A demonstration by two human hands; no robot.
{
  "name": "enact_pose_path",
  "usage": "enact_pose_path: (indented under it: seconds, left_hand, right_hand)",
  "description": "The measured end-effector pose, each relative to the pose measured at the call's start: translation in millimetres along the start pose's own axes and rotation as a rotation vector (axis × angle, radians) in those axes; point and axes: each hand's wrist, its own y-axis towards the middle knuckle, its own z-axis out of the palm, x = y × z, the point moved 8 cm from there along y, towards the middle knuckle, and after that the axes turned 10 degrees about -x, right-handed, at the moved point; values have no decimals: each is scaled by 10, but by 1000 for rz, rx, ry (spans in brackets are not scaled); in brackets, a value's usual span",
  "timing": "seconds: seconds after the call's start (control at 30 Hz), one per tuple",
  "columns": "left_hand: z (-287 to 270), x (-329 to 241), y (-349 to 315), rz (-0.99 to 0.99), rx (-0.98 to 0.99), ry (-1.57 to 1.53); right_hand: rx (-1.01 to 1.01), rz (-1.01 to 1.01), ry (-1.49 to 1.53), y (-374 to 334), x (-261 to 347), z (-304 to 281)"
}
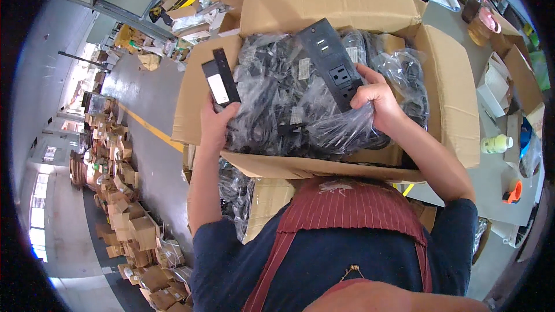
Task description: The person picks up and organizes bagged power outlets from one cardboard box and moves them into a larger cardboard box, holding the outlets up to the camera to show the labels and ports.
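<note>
A: In the head view, what is the left hand (215, 120) doing?
B: It is at the left side of the open carton (326, 0), thumb and fingers clamped on the lower end of a black labelled block (219, 85). The block tilts, with its white label facing up.
A: And the right hand (377, 97)?
B: Its thumb and fingers are clamped on the near end of a black outlet panel (332, 60), which slants across the middle of the carton, socket face up.
A: Does the panel touch what lies beneath?
B: I cannot tell. Clear plastic bags (267, 69) with dark contents fill much of the carton under it.
A: Anything around the carton?
B: To its right, on the table (491, 193), a pale green bottle (496, 144) and an orange ring-shaped thing (513, 192). Well off to its left, a heap of cardboard boxes (144, 231) lines the floor.
</note>
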Motion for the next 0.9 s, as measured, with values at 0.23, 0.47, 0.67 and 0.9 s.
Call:
enact_pose_path:
  seconds: [0.23, 0.47, 0.67, 0.9]
  left_hand:
    - [318, -504, 250, 135, -9, -505]
    - [1048, -805, 391, 91, 165, -759]
    - [1613, -732, 519, -38, 343, -778]
    - [1800, -515, 434, -148, 455, -798]
  right_hand:
    - [28, -130, 62, -176, 320, 154]
    - [13, -322, 145, -94, 612, -97]
    - [28, -335, 194, -145, 799, -98]
    - [-6, -291, 174, -3, 705, -216]
